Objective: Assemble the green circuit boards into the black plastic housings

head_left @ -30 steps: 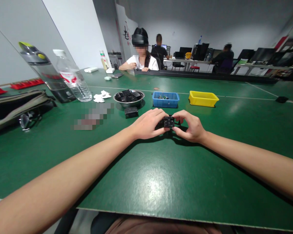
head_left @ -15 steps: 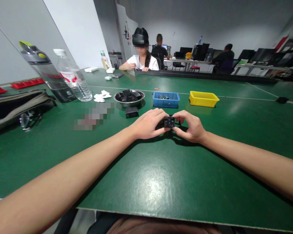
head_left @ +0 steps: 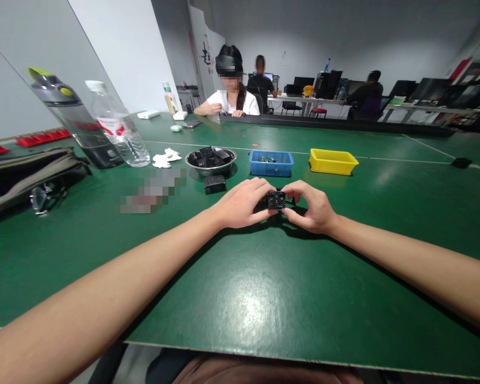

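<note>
A small black boxy part (head_left: 276, 200) with round recesses on its near face is held just above the green table (head_left: 232, 288). My left hand (head_left: 246, 204) grips its left side, fingers over the top and thumb below. From the right, my right hand (head_left: 310, 208) pinches the same part between thumb and fingers. Beyond my left hand lies a similar black part (head_left: 215, 184) on the table. Behind that stands a metal bowl (head_left: 210, 172) heaped with black parts (head_left: 211, 157). A blue bin (head_left: 271, 166) with small pieces in it sits just past my hands.
A yellow bin (head_left: 333, 163) stands right of the blue one. To the left are a clear water bottle (head_left: 122, 133), a grey bottle (head_left: 78, 120), crumpled tissue (head_left: 167, 158), glasses (head_left: 44, 198) and a dark bag (head_left: 32, 178). A person in a headset (head_left: 230, 101) sits across the table.
The view has shifted very slightly. Both hands keep the same grip on the black part.
</note>
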`<state>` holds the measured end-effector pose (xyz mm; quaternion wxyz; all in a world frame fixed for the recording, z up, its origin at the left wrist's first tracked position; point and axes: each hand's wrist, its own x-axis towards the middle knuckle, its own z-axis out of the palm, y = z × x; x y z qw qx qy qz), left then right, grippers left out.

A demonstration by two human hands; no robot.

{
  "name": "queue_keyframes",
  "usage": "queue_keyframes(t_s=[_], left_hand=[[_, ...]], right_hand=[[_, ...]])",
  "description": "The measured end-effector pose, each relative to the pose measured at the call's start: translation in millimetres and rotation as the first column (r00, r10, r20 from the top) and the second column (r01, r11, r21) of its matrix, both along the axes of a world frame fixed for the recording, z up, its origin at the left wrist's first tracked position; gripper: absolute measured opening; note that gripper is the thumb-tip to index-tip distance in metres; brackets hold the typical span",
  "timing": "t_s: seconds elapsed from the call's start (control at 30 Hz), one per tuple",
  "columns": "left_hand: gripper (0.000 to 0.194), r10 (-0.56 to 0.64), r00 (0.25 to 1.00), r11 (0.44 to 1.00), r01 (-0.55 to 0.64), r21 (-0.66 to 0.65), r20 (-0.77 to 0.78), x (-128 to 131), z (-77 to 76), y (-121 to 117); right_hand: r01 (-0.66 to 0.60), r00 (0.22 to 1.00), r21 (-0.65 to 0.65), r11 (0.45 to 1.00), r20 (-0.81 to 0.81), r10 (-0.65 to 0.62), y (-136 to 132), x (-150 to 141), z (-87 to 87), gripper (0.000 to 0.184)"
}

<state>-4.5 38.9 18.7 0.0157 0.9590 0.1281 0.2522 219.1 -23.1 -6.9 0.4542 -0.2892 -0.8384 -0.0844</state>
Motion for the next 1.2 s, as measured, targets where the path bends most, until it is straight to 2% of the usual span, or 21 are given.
queue_keyframes(t_s=[0.63, 1.2], left_hand=[[0.030, -0.008, 1.000, 1.000, 0.008, 0.003, 0.000, -0.4, 0.9, -0.8], [0.031, -0.009, 1.000, 1.000, 0.009, 0.000, 0.002, -0.7, 0.9, -1.0]], right_hand=[[0.034, 0.999, 0.002, 0.999, 0.022, -0.034, -1.7, -0.1, 2.5, 0.033], [0.012, 1.000, -0.005, 1.000, 0.008, -0.012, -1.2, -0.2, 1.4, 0.034]])
